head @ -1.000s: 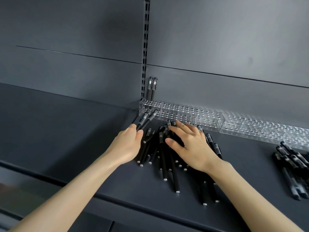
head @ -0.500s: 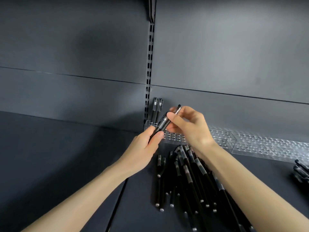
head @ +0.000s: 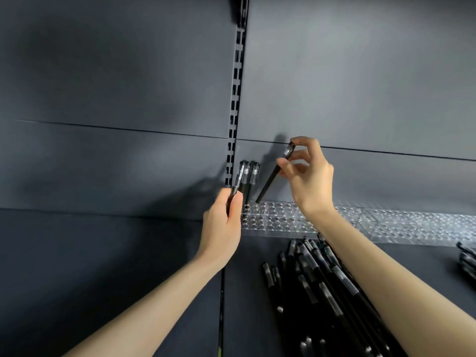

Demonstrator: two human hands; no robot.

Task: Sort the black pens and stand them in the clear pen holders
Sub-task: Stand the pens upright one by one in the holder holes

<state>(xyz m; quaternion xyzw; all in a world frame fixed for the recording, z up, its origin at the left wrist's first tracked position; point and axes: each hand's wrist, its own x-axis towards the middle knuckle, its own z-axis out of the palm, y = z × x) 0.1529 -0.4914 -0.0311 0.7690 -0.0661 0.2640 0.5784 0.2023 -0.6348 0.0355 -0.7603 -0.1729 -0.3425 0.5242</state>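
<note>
Black pen (head: 272,176), clear cap, tilted over holder (head: 280,217)

Right hand (head: 309,181) pinches a tilted pen (head: 269,182) at the clear holder (head: 278,220); left hand (head: 221,228) grips another pen (head: 238,179).

The left hand (head: 222,228) hides the lower half of the left pen (head: 238,177) and the left end of the holder (head: 283,217). Print on that pen is too small to read. Whether the tip of the right pen (head: 268,184) sits in a hole cannot be told. The pile (head: 316,274) runs under the right forearm (head: 386,284) and off the bottom edge; the right edge cuts a second heap (head: 467,258)
</note>
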